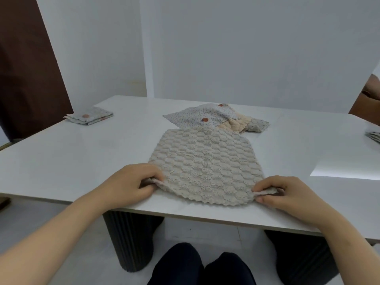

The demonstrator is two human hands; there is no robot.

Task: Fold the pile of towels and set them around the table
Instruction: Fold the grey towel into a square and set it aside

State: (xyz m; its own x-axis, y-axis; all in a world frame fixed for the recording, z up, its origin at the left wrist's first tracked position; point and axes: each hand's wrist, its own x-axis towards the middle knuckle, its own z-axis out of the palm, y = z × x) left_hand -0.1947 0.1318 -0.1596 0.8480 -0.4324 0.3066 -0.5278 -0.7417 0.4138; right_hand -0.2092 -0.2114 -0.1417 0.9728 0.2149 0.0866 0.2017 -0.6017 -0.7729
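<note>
**Reference item.** The textured beige towel point(205, 161) lay spread flat on the desk point(82, 157), with its near edge close to the desk's front rim. All positions below were taken from this towel.

**Grip state.** The left grip point(131, 184) pinched the towel's near-left corner, with the fingers curled over the cloth. The right grip point(287, 194) pinched the near-right corner between thumb and fingertips. Both corners were raised slightly, and the rest of the towel lay flat.

**Surroundings.** The unfolded pile point(216, 117) sat at the towel's far edge. Whether it touched or overlapped that edge could not be told. A folded patterned towel point(90, 118) lay well off to the towel's far left. A second folded towel point(374, 136) showed partly at its far right, cut by the frame.

**Step in hand (judged).** This appeared to be the first fold, near edge carried over to far edge.

**What the step called for:**
1. Both corners needed to rise together and level, so that the near edge stayed straight.
2. Light tension between the grips would have kept the middle from sagging.
3. Corner had to meet corner before release, and the scalloped hem offered a ready check.
4. The carried edge needed to stay clear of the pile, because catching a pile towel in the fold was the likely fault.
5. The thick cloth looked springy, so a flat-palm press along the crease was advisable.
</note>
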